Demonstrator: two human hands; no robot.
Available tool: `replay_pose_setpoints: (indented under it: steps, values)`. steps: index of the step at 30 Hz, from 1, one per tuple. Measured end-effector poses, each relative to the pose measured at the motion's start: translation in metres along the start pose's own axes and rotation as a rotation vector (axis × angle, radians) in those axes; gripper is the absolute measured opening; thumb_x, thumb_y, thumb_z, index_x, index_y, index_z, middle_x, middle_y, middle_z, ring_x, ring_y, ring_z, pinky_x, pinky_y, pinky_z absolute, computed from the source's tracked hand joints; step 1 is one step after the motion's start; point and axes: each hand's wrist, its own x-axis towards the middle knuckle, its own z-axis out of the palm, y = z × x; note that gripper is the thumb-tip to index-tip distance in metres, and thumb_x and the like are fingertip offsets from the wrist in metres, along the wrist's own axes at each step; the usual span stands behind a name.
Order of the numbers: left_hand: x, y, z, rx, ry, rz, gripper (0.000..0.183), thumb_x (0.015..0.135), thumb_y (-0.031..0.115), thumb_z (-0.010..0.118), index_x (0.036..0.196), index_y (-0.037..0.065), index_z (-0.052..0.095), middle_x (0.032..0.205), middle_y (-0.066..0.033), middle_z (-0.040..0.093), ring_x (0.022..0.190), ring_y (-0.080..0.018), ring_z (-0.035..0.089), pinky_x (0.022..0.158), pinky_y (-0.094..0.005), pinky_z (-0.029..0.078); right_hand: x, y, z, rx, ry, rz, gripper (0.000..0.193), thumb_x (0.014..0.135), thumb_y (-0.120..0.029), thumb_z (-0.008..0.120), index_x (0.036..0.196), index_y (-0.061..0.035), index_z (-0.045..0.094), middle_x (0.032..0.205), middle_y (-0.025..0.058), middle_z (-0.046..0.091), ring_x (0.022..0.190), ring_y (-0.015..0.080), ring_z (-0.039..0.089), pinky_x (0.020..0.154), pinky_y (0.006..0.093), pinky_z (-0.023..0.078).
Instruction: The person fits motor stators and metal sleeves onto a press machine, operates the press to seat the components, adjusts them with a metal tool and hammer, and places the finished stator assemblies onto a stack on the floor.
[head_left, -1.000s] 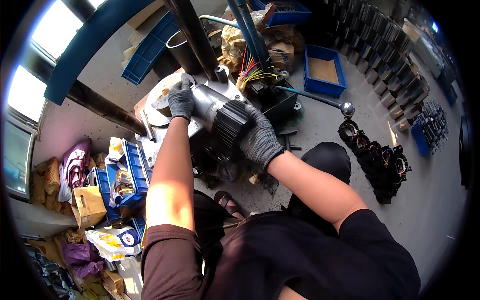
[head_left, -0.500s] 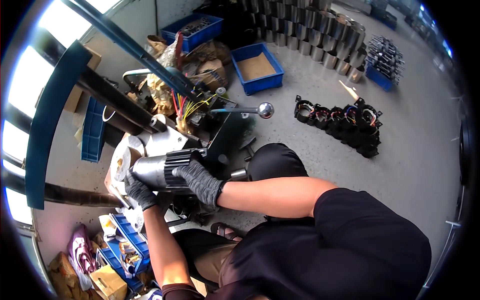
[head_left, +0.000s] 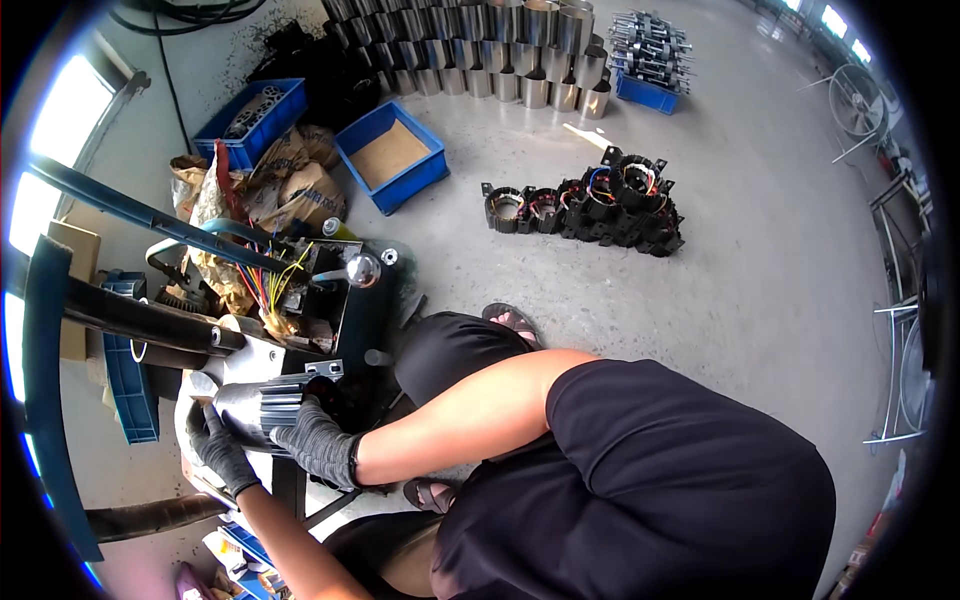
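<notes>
Both my hands wear grey knit gloves and hold a motor housing (head_left: 285,400) lying on its side, with black ribs at the right and a smooth silvery section at the left. My left hand (head_left: 222,452) has its fingers at the smooth end, beside a round pale metal block (head_left: 202,385). My right hand (head_left: 318,442) is wrapped round the ribbed part from the near side. A pale metal machine bed (head_left: 255,352) lies just behind the housing. The undersides of the housing and some fingertips are hidden.
A lever with a shiny ball knob (head_left: 363,271) juts from the machine beyond my hands. A blue bin (head_left: 415,180) stands on the floor. Black wound stators (head_left: 600,205) are piled farther right. Several steel cylinders (head_left: 535,92) are stacked at the back.
The view has swung to the right, so the scene sits farther left. My hands still grip the housing, which stays beside the round block. One sandalled foot has come into sight beyond my knee.
</notes>
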Motion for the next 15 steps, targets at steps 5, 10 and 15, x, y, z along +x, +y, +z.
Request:
replay_pose_setpoints:
  steps: [5, 10, 15]
  values:
    - [0.033, 0.049, 0.009, 0.16, -0.279, -0.154, 0.049, 0.096, 0.038, 0.068, 0.128, 0.0, 0.066, 0.115, -0.0126, 0.072, 0.103, -0.0251, 0.064, 0.097, -0.0377, 0.047, 0.034, 0.04, 0.032, 0.045, 0.045, -0.011, 0.05, 0.084, -0.017, 0.077, 0.125, -0.0044, 0.051, 0.109, 0.0164, 0.066, 0.1, 0.0289, 0.066, 0.089, 0.0401, 0.055]
    - [0.054, 0.059, 0.03, 0.629, -0.246, -0.174, 0.05, 0.086, 0.041, 0.067, 0.101, -0.006, 0.075, 0.099, -0.0265, 0.074, 0.092, -0.0399, 0.07, 0.092, -0.0444, 0.051, 0.039, 0.03, 0.022, 0.247, 0.081, -0.058, 0.052, 0.082, -0.013, 0.078, 0.125, -0.0034, 0.051, 0.11, 0.0161, 0.068, 0.101, 0.0292, 0.067, 0.09, 0.0411, 0.055]
    - [0.064, 0.051, 0.029, 0.964, -0.241, -0.144, 0.047, 0.084, 0.044, 0.065, 0.111, 0.007, 0.074, 0.109, -0.0288, 0.07, 0.104, -0.0466, 0.066, 0.093, -0.0508, 0.05, 0.024, 0.017, 0.014, 0.294, 0.067, 0.045, 0.052, 0.083, -0.014, 0.079, 0.126, -0.0034, 0.051, 0.11, 0.0153, 0.068, 0.1, 0.0281, 0.066, 0.088, 0.0397, 0.055]
